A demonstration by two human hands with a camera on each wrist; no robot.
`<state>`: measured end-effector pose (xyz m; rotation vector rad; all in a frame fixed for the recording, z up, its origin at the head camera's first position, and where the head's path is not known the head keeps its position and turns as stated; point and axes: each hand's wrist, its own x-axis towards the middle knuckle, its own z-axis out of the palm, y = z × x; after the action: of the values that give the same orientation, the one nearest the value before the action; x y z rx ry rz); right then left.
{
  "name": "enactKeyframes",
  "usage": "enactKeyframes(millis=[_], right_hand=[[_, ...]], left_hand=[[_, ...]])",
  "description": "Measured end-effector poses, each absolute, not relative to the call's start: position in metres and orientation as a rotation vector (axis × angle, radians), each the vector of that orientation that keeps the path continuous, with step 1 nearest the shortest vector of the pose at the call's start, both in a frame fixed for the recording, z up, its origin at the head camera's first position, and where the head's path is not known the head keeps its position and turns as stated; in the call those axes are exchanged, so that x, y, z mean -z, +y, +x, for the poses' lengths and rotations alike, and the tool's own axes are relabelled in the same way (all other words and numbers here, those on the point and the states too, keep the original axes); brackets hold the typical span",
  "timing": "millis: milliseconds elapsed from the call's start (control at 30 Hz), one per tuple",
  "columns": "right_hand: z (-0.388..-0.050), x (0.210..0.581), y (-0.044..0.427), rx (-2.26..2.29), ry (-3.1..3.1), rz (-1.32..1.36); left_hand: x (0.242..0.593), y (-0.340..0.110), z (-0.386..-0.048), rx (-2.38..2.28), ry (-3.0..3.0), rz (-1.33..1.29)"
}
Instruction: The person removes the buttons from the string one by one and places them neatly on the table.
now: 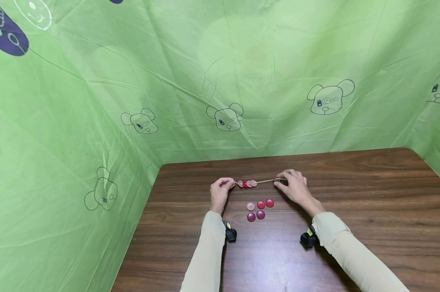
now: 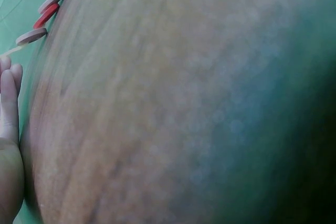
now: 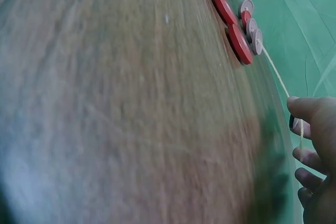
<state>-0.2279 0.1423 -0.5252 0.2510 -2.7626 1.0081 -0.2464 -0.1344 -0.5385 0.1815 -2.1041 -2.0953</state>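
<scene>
A pale string (image 1: 264, 181) runs between the two hands, with several pink buttons and one red button (image 1: 245, 184) threaded on it. At its left end my left hand (image 1: 221, 194) pinches the string between thumb and fingertips, close beside the threaded buttons. My right hand (image 1: 296, 187) pinches the string farther right, and a short tail of it passes beyond the thumb. A small dark piece (image 3: 292, 123) shows at the right fingertips; its kind is unclear. In the left wrist view the threaded buttons (image 2: 47, 15) stand tilted in a row.
Nearer the body than the string, loose buttons lie flat on the brown wooden table (image 1: 190, 186): a pink one (image 1: 251, 207), two red ones (image 1: 265, 204) and two maroon ones (image 1: 251, 217). A green patterned cloth (image 1: 271, 121) hangs behind the table and to its left.
</scene>
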Motion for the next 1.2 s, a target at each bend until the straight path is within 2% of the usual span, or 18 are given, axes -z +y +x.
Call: enactKeyframes(millis=[1200], right_hand=[[-0.227, 0.529, 0.170, -0.980, -2.770, 0.179]], left_hand=[[0.540, -0.135, -0.247, 2.097, -2.097, 0.159]])
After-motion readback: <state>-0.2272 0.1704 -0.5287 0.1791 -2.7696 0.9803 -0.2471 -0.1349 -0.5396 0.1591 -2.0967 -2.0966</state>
